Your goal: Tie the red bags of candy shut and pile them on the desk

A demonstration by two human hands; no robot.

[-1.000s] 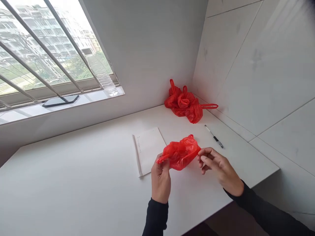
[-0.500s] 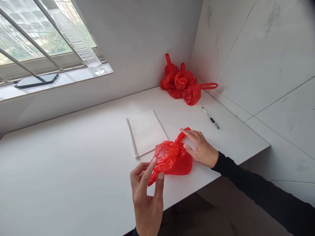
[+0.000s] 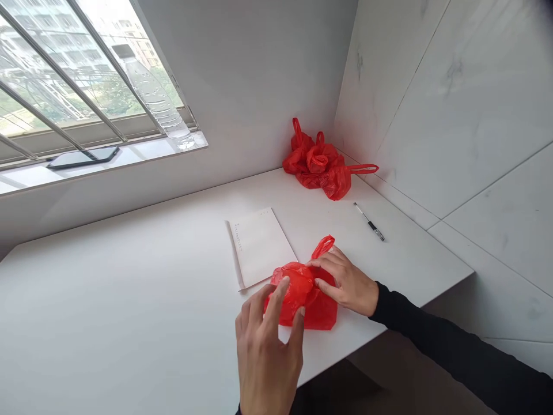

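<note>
Since the earlier head view, the right hand (image 3: 348,282) has shifted from the loop handle to the middle of the crumpled, thin red plastic bag (image 3: 299,291), thumb and fingers slightly parted; whether it pinches plastic cannot be told. The left hand (image 3: 268,346), fingers widely spread, overlaps the bag's near side. The bag lies on the smooth white tabletop (image 3: 129,305).

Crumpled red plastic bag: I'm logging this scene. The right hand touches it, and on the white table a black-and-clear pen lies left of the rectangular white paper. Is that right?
One error: the head view shows the black-and-clear pen lying to the right of the rectangular white paper on the white table. The right hand does touch the crumpled red plastic bag.
</note>
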